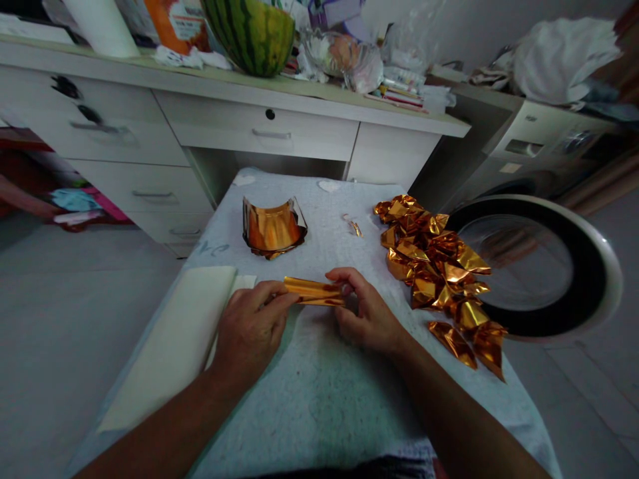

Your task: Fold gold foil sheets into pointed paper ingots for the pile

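Observation:
Between my two hands, just above the cloth-covered table [329,399], stretches a narrow strip of shiny gold foil [315,291], which looks folded lengthwise. My left hand [254,326] pinches its left end between thumb and fingers. The right end is held by my right hand [367,309], with thumb and forefinger curled around it. Beyond my hands stands a curved stack of gold foil sheets [273,227]. A heap of folded gold foil pieces [434,259] lies to the right of my right hand. Small foil scraps [355,228] rest between the stack and the heap.
Cream paper sheets [170,339] lie along the table's left side. A white desk with drawers [269,126] runs behind, carrying a cut watermelon [252,36] and clutter. At the right, the washing machine's round door [612,266] stands open close to the table edge.

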Tool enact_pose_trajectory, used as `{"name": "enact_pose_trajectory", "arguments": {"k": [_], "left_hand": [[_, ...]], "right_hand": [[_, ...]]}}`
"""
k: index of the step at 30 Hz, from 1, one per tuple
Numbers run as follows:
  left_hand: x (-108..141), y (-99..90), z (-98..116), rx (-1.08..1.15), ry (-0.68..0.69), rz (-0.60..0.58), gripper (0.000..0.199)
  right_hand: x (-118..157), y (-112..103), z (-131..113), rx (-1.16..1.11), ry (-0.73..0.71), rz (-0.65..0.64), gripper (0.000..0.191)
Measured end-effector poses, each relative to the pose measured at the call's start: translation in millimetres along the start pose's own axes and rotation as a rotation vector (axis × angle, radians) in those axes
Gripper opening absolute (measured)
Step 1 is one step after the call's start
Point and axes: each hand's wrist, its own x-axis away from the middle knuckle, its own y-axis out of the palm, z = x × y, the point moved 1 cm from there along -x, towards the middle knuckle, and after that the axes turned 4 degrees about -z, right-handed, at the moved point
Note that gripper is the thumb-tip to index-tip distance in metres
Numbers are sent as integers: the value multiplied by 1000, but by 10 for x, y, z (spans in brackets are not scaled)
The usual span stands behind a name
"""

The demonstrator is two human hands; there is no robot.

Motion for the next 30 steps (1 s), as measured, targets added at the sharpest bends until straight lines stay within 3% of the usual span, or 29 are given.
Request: {"name": "enact_pose_trajectory", "arguments": {"k": [3,14,23,27,30], "left_hand": [[-3,6,1,48,-18,7,20],[-34,-40,61,279,-105,-14,21],[-31,-8,38,246,-111,25,17],[-40,-16,49,233,-104,32,18],[-44,-30,53,210,-131,39,22]], "right_hand": [[13,7,5,-12,57,-15,46],[-16,6,-24,-57,25,-9,46],[-32,91,38,-102,143,-28,29],[-40,75,19,31,87,-55,10],[-43,62,18,90,5,-42,8]]}}
